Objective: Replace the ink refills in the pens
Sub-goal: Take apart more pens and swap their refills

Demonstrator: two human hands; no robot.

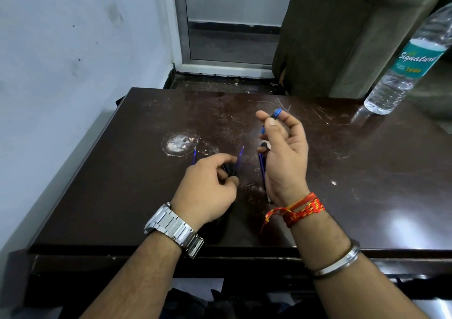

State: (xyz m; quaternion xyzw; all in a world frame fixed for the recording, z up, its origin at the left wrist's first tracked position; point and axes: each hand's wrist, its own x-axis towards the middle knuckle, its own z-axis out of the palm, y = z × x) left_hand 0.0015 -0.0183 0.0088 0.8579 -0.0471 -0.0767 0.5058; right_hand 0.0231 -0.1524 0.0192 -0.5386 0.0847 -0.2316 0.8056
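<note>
Grip: right hand (283,157) pinches blue pen (275,114); left hand (208,184) pinches small black part (230,169). Risk: part slips, knocking refill (241,153) beyond that pinch.

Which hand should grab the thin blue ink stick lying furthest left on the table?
Left, probably. The left hand sits low beside that ink stick, though it pinches a small black piece. The right hand is raised, further away, and holds a blue pen.

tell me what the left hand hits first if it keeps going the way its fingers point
Probably the thin blue refill just ahead of the left hand, then the right hand beside it; depth is unclear.
</note>
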